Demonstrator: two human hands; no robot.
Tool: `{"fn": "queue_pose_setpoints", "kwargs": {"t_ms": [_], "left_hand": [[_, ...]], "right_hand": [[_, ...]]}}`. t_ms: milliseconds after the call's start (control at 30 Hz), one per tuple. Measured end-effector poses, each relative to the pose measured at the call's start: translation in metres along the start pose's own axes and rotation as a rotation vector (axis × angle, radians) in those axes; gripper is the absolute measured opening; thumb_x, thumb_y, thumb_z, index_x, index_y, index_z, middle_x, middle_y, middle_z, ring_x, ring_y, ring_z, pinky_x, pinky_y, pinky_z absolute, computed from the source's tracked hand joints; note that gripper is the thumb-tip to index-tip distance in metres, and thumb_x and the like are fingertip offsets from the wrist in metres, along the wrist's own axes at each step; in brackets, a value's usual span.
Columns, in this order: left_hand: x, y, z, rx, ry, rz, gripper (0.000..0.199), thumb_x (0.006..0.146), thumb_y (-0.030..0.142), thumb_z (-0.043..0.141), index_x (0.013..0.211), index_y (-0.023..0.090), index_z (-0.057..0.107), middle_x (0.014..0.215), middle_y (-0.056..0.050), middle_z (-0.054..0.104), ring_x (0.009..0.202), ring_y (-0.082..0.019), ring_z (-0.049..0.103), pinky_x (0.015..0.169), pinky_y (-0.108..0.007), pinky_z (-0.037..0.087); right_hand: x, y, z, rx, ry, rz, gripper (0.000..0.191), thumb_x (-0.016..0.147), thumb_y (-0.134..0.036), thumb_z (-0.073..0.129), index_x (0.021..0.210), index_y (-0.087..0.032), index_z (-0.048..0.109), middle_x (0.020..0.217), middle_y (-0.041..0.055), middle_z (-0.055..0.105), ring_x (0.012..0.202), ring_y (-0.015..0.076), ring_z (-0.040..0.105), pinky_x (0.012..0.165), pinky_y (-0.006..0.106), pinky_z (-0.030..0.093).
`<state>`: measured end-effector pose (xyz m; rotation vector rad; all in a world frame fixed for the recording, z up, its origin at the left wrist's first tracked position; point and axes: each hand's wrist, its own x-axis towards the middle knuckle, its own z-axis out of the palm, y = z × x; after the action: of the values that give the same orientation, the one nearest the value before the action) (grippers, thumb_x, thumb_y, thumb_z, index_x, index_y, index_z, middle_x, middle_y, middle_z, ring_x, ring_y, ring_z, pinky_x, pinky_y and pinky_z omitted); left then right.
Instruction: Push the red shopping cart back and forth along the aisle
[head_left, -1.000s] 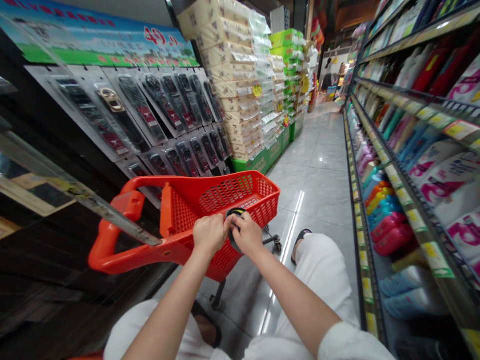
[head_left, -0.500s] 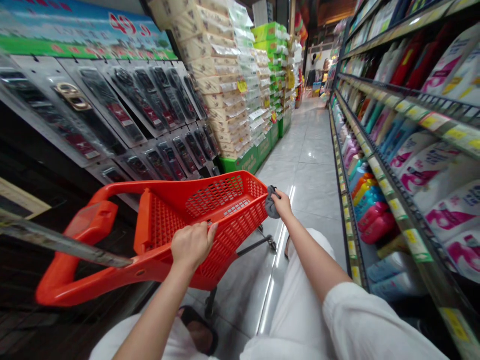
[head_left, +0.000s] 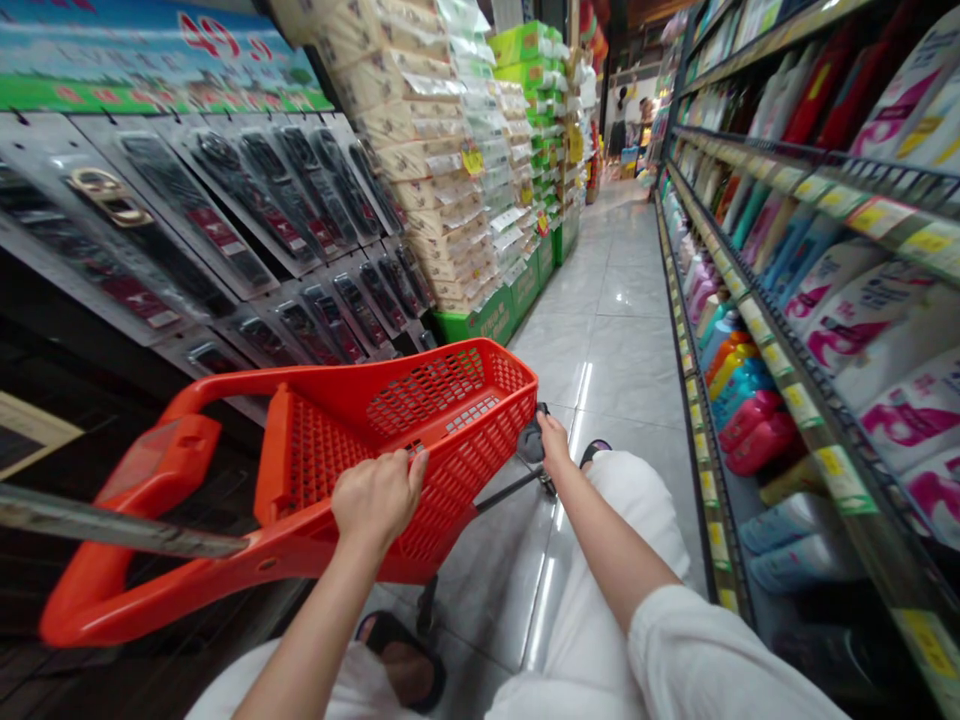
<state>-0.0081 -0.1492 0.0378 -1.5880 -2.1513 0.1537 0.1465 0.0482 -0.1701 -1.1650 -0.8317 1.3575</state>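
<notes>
A red plastic shopping cart (head_left: 463, 468) stands at an angle in front of me, its handle (head_left: 142, 470) toward the lower left. My left hand (head_left: 377, 498) is wrapped over the near rim of the basket, its fingers partly hidden on the inner side. Beyond the basket's far right corner, my right hand (head_left: 553, 442) is closed on a bunched grey cloth (head_left: 531, 440), which hangs close beside the cart wall. Whether the cloth touches the cart I cannot tell.
Belts in packaging (head_left: 225, 200) hang on a rack at the left. Stacked packs (head_left: 442, 190) on green bases (head_left: 495, 318) line the aisle behind it. At the right runs a shelf (head_left: 806, 400) full of bottles. People (head_left: 619, 120) stand far down the tiled aisle (head_left: 622, 300).
My right hand with the grey cloth has moved down and slightly left. My left hand keeps its grip on the rim. My view has shifted slightly forward, and a sandalled foot shows ahead.
</notes>
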Motion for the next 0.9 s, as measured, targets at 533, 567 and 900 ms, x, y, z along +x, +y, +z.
{"fn": "queue_pose_setpoints", "kwargs": {"t_ms": [533,567,900], "left_hand": [[0.012,0.012,-0.002,-0.008,0.001,-0.024,0.067,0.096,0.051,0.017,0.078,0.014,0.070,0.073,-0.016,0.071,0.069,-0.031,0.067,0.056,-0.031,0.031],[0.013,0.012,-0.002,-0.007,0.005,-0.027,0.067,0.096,0.051,0.018,0.078,0.014,0.070,0.073,-0.016,0.071,0.068,-0.030,0.067,0.056,-0.031,0.031],[0.015,0.016,-0.001,-0.013,0.008,-0.040,0.068,0.097,0.051,0.016,0.076,0.014,0.068,0.073,-0.015,0.071,0.068,-0.029,0.066,0.056,-0.031,0.028]], "right_hand": [[-0.014,-0.003,0.048,-0.246,0.181,-0.148,0.055,0.083,-0.034,0.041,0.127,-0.007,0.058,0.113,0.0153,0.066,0.105,0.0219,0.061,0.093,0.034,0.048],[-0.007,-0.012,0.049,-0.252,0.193,-0.198,0.055,0.083,-0.035,0.041,0.129,-0.007,0.057,0.116,0.0156,0.064,0.106,0.0214,0.060,0.094,0.034,0.047],[-0.048,0.028,0.043,-0.449,0.124,-0.167,0.045,0.082,-0.025,0.042,0.122,-0.013,0.060,0.086,0.0092,0.068,0.081,0.0225,0.063,0.075,0.033,0.049]]}}
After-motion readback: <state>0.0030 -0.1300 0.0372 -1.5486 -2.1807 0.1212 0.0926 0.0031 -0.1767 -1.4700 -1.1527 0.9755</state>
